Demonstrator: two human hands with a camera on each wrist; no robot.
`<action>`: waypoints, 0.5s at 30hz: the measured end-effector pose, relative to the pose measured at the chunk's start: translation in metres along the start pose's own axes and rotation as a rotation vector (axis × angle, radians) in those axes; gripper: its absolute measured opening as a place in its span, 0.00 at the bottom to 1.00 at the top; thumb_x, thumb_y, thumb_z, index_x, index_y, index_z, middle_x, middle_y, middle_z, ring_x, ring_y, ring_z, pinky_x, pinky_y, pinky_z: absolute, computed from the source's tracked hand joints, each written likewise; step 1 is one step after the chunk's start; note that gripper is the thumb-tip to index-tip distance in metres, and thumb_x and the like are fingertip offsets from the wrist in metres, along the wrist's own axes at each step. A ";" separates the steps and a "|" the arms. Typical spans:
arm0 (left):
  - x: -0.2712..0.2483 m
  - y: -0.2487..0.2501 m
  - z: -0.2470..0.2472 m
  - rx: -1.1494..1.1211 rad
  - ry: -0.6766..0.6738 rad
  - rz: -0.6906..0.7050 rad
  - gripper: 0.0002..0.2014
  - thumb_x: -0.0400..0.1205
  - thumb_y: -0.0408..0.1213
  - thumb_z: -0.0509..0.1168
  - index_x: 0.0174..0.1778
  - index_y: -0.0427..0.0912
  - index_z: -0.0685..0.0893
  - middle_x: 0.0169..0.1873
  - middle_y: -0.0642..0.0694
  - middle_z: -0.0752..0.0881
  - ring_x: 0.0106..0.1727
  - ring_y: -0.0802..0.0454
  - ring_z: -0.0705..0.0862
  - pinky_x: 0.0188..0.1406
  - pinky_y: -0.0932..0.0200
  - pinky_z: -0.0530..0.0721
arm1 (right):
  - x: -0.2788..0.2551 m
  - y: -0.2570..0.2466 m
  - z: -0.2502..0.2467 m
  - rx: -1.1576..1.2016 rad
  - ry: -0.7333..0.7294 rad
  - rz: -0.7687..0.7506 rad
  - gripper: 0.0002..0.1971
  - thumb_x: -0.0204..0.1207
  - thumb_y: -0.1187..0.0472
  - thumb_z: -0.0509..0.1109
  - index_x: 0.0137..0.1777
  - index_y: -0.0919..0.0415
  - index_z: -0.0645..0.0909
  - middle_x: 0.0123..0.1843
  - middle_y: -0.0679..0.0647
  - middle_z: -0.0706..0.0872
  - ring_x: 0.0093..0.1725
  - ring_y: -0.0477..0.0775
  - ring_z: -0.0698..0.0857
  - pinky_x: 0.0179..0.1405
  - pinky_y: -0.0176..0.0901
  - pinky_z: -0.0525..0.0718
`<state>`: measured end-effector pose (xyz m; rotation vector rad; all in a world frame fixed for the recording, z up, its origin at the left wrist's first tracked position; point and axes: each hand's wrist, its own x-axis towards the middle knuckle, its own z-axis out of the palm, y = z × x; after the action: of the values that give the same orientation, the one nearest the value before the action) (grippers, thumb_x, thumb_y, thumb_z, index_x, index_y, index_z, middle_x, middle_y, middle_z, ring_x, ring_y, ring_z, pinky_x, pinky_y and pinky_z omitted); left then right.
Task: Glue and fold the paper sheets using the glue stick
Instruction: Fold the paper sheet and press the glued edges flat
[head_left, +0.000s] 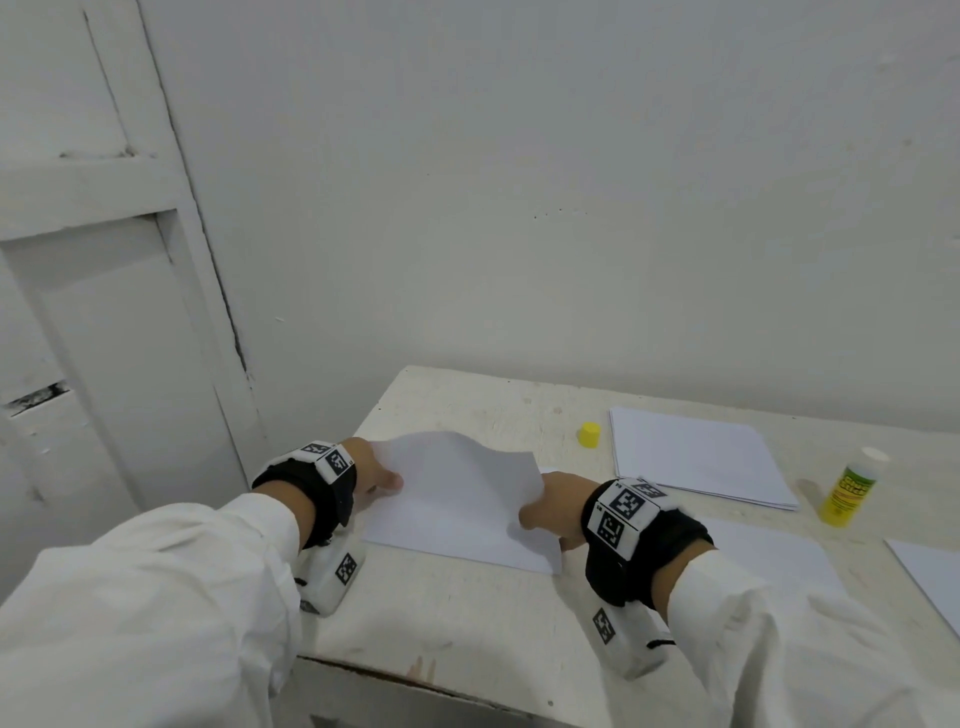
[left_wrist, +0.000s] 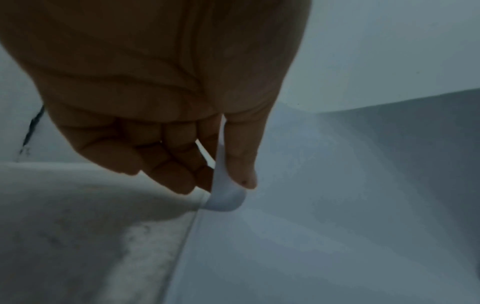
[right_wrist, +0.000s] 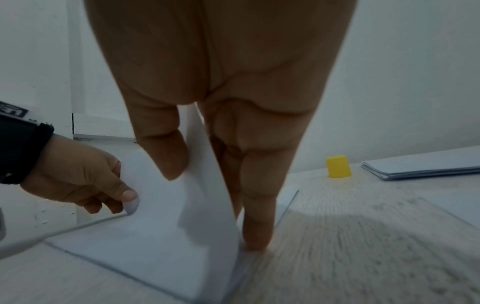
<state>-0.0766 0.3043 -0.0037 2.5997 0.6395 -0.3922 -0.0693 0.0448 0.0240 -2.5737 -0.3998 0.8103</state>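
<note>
A white paper sheet (head_left: 457, 493) lies on the table with its far half lifted and curved toward me. My left hand (head_left: 376, 475) pinches the sheet's left corner between thumb and fingers; the left wrist view shows that corner (left_wrist: 223, 197) curled under the thumb. My right hand (head_left: 545, 506) pinches the right corner, thumb on top of the paper (right_wrist: 182, 205) and fingers behind it. The glue stick (head_left: 852, 488) stands uncapped at the right, away from both hands. Its yellow cap (head_left: 589, 434) stands beyond the sheet.
A stack of white paper (head_left: 696, 457) lies at the back right, between cap and glue stick. More sheets (head_left: 774, 556) lie flat at my right, one (head_left: 930, 577) at the table's right edge. The wall (head_left: 519, 208) is close behind the table (head_left: 467, 623).
</note>
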 end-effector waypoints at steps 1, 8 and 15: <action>-0.003 0.000 -0.002 0.001 -0.017 0.004 0.14 0.78 0.49 0.71 0.36 0.42 0.81 0.34 0.48 0.84 0.40 0.46 0.80 0.32 0.62 0.73 | 0.001 0.001 0.000 0.055 -0.003 0.006 0.12 0.81 0.62 0.62 0.63 0.61 0.75 0.54 0.56 0.78 0.48 0.55 0.80 0.35 0.37 0.83; -0.010 -0.004 -0.003 -0.308 -0.156 0.001 0.14 0.84 0.48 0.63 0.39 0.44 0.70 0.32 0.47 0.83 0.32 0.52 0.81 0.26 0.64 0.69 | 0.002 0.005 -0.002 0.237 -0.001 0.019 0.19 0.81 0.59 0.61 0.72 0.60 0.73 0.63 0.57 0.81 0.62 0.57 0.82 0.57 0.49 0.86; -0.013 -0.010 0.007 -0.353 -0.226 -0.083 0.12 0.78 0.42 0.72 0.35 0.40 0.79 0.21 0.47 0.81 0.24 0.51 0.75 0.27 0.62 0.69 | 0.003 0.006 -0.003 0.227 -0.018 0.012 0.21 0.77 0.57 0.71 0.69 0.60 0.77 0.53 0.51 0.80 0.54 0.53 0.80 0.45 0.42 0.86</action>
<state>-0.0940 0.3041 -0.0080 2.1630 0.6706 -0.5376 -0.0638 0.0395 0.0219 -2.3621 -0.2803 0.8323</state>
